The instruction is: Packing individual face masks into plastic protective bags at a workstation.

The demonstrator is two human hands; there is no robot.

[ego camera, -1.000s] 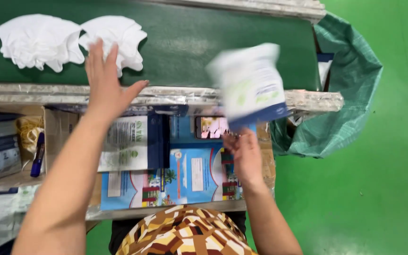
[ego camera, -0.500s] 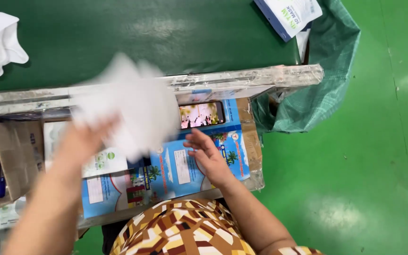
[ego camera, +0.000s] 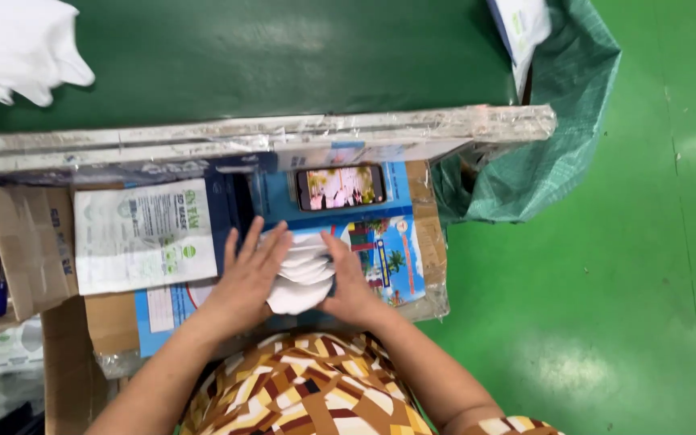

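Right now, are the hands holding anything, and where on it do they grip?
Yes. Both hands hold a small stack of white masks: the left hand presses its left side and top, the right hand its right edge.

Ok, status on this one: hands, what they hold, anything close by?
Left hand and right hand pressed on small stack of white fabric masks. Phone lit just beyond.
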